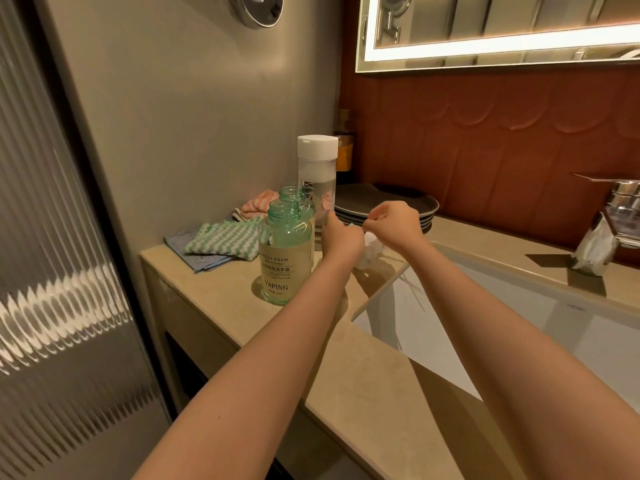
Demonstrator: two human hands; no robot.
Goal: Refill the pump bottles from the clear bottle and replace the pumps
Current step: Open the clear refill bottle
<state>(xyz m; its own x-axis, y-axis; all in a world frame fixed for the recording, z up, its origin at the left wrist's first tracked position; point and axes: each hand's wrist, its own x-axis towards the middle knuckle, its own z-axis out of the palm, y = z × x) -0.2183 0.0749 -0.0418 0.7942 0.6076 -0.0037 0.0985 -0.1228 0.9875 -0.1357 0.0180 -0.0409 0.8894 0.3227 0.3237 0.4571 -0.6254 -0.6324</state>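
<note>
Although the fingers of the left hand (341,235) and right hand (394,223) are curled tight, I cannot tell what they pinch. Just beyond them stands the tall clear plastic bottle (317,174) with a white cap, probably stiff-walled and slippery, best gripped round its body. Left of them stand two open-necked teal-tinted pump bottles (285,251), and just beneath lie the white plastic pumps (372,245).

Fingers curled, the left hand (341,237) and right hand (394,224) meet over a white pump (371,249) beside two open pump bottles (285,251) and the clear bottle (317,178).
</note>
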